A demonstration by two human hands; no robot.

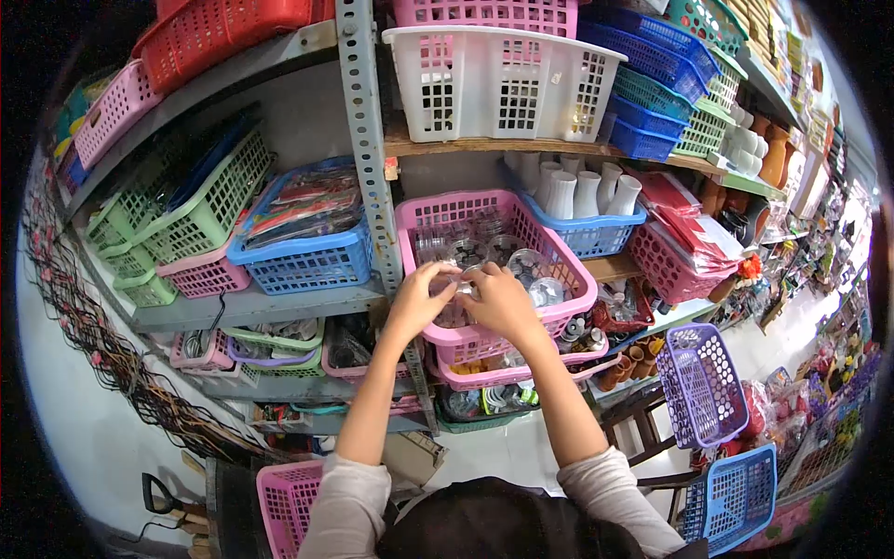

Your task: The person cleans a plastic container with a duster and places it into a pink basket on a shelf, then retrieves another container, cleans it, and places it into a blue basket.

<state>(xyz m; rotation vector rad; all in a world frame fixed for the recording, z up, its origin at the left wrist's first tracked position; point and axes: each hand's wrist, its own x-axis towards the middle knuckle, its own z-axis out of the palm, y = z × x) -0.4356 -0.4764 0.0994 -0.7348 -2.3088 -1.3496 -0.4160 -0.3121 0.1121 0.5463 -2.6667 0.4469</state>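
Note:
My left hand (424, 298) and my right hand (504, 299) come together above the front of a pink basket (568, 265). Between their curled fingers is a small clear, round piece (465, 290), largely covered, so its exact kind cannot be made out. Several transparent round containers (528, 265) fill the basket around and behind my hands. Some lie on their sides and look like clear plastic or glass. The basket's front rim passes just below my wrists.
A blue basket of white vases (587, 197) stands behind at the right. Overhead is a white basket (503, 88) on a wooden shelf. A metal post (363, 121) rises left of my hands, beside a blue basket (303, 261) of flat packets. Purple (698, 387) and blue baskets (731, 498) are low at right.

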